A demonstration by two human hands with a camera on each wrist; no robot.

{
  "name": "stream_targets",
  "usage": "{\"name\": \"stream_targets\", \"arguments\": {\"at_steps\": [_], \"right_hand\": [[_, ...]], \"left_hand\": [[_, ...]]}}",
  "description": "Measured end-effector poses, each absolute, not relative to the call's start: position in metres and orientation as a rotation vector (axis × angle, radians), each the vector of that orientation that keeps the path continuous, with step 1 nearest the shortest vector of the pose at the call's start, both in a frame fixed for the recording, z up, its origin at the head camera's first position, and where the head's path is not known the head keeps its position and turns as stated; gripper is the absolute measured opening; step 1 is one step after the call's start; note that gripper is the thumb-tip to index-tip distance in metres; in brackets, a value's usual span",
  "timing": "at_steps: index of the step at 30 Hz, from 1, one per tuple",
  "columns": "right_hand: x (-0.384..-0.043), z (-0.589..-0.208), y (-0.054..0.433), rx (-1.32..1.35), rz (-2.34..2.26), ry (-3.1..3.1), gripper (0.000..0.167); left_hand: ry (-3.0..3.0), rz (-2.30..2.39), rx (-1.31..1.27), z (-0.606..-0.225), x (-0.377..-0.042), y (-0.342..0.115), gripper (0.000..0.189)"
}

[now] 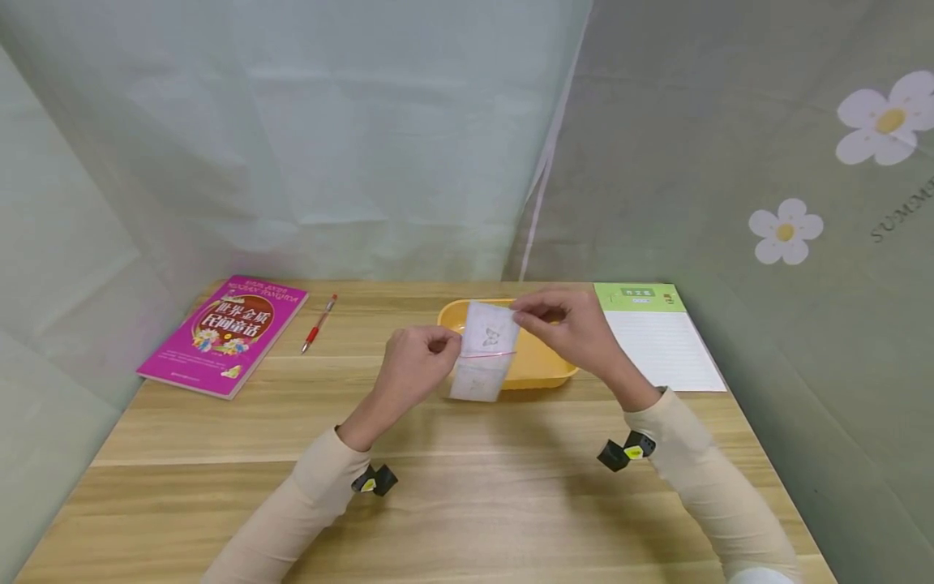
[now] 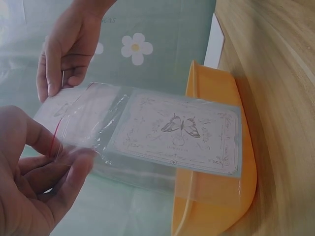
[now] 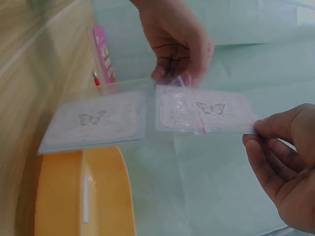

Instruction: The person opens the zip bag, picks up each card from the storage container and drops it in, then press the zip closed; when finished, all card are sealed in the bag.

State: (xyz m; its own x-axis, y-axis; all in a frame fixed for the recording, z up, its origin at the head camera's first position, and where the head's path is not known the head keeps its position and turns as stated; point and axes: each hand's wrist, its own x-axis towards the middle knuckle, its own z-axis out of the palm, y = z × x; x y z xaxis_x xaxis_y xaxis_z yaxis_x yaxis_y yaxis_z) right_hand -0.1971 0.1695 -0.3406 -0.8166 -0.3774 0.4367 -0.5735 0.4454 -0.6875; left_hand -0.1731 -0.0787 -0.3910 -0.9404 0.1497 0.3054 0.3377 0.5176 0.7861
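The left hand (image 1: 417,359) is pinching the left edge of a white packet (image 1: 485,337), and the right hand (image 1: 567,326) is gripping its upper right corner. A red strip (image 1: 489,354) is crossing the packet, which is partly hiding a yellow tray (image 1: 538,367). On the worktop (image 1: 467,495), a purple book (image 1: 226,334) and a red pen (image 1: 319,324) are lying to the left, and a notepad (image 1: 662,342) is lying to the right.

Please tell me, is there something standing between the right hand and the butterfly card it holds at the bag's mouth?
Nothing visible does: the right hand pinches the card directly at a corner outside the bag. The card's other end appears covered by the bag's clear plastic, near the left hand.
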Motion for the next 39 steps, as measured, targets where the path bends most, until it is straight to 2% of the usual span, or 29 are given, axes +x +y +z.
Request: {"name": "stream_targets", "arguments": {"at_steps": [22, 39], "right_hand": [[-0.190, -0.367, 0.163, 0.894, 1.257, -2.514, 0.011], [-0.188, -0.368, 0.163, 0.912, 1.238, -2.526, 0.010]], "left_hand": [[-2.528, -1.399, -0.420, -0.391, -0.174, -0.079, 0.021], [-2.537, -1.438, -0.447, -0.390, -0.173, -0.081, 0.018]]}}
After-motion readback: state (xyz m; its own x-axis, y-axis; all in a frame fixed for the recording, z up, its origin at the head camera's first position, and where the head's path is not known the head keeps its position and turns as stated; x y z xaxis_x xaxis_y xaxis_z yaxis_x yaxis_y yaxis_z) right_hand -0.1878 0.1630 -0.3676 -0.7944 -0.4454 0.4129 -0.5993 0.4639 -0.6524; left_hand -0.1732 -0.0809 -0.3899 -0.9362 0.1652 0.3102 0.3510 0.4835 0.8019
